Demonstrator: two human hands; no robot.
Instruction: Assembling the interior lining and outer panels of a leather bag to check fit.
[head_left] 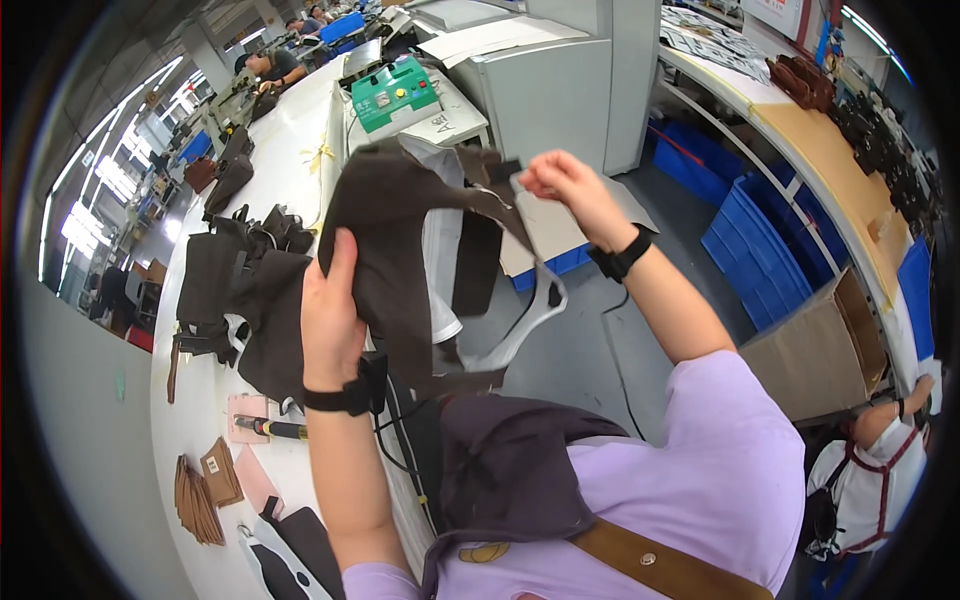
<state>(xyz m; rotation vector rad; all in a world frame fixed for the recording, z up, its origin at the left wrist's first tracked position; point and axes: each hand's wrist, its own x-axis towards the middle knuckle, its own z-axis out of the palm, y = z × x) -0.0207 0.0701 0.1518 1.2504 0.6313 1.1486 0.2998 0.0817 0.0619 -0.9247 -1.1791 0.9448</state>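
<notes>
Dark brown cut-out panel (385, 225) is held up in front of the body, between both hands, off the surface (190, 420) and above the dark apron (510, 465). Pale layer (443, 245) shows through its large opening; narrow pale-edged strip (520, 335) hangs loose at right.

Left hand (335, 310): clamped on the panel's left edge, thumb along the near face, fingers hidden behind. Right hand (565, 185): fingers curled and pressed together beside the dark tab (505, 172) at the upper right corner. Whether they pinch tab, edge or thread: cannot tell.

Step in hand (judgement): opening out and working the panel's upper right corner, left hand as anchor. Next move calls for a steady left grip, a sure fingertip hold at the corner, and a light pull, as the thin strip could twist or snag.

Alongside, on the surface: heap of dark pieces (275, 320); black-handled tool (287, 429) on a pink pad (248, 403).
</notes>
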